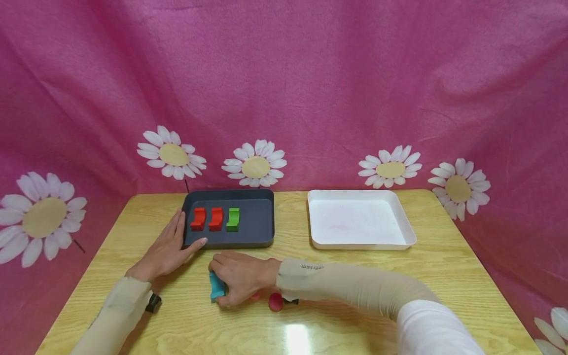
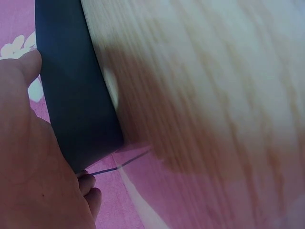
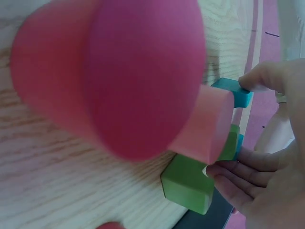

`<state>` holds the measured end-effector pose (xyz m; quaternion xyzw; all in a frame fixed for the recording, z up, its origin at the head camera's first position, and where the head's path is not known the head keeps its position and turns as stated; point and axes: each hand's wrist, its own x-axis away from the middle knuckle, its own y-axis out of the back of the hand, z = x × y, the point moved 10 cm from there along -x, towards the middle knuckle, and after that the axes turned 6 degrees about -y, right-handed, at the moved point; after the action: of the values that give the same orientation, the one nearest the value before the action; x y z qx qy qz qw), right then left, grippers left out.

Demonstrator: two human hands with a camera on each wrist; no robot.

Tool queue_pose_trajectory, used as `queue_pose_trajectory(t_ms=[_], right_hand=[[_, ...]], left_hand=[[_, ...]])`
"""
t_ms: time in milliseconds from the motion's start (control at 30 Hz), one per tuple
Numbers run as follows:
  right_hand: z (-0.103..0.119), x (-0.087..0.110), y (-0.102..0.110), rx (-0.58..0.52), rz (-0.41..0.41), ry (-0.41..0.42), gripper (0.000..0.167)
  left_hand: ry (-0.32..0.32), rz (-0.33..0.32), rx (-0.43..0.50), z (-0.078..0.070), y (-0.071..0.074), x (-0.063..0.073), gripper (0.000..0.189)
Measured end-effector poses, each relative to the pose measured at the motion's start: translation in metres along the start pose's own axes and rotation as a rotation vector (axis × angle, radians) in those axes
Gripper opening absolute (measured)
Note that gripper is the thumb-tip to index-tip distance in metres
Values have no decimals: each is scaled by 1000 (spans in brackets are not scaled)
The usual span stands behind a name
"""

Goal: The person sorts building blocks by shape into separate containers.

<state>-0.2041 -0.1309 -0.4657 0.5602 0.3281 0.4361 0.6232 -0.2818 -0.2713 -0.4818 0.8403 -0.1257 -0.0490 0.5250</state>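
Note:
My right hand [image 1: 244, 278] grips a blue curved block [image 1: 217, 287] on the table in front of the dark tray [image 1: 257, 224]. In the right wrist view the thumb touches one end of this blue block [image 3: 240, 94], and part of it is hidden behind a pink cylinder [image 3: 205, 126]. My left hand [image 1: 166, 254] rests against the tray's front left corner, fingers along its left side and thumb at the front rim. Inside the tray two red curved blocks [image 1: 216, 219] and a green curved block [image 1: 233, 220] stand in a row.
A white tray [image 1: 355, 244] stands at the right on the wooden table [image 1: 443, 296]. Under and beside my right forearm lie a dark pink round piece [image 1: 275, 302] and a black piece [image 1: 290, 301], partly covered. A green block [image 3: 188, 183] sits near my right fingers.

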Motion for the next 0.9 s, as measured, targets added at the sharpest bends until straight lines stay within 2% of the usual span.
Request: queue_pose_trajectory(t_ms=[167,467,900], right_hand=[[3,0,1,-11,-17,10,48],[7,3,0,-70,36,-11,51],[18,13,10,-129,38,14,56]], left_hand=[[0,3,1,1,-1,0,117],[-3,6,-1,1,-2,-1,117],[8,13,0,4,-2,-1,119]])
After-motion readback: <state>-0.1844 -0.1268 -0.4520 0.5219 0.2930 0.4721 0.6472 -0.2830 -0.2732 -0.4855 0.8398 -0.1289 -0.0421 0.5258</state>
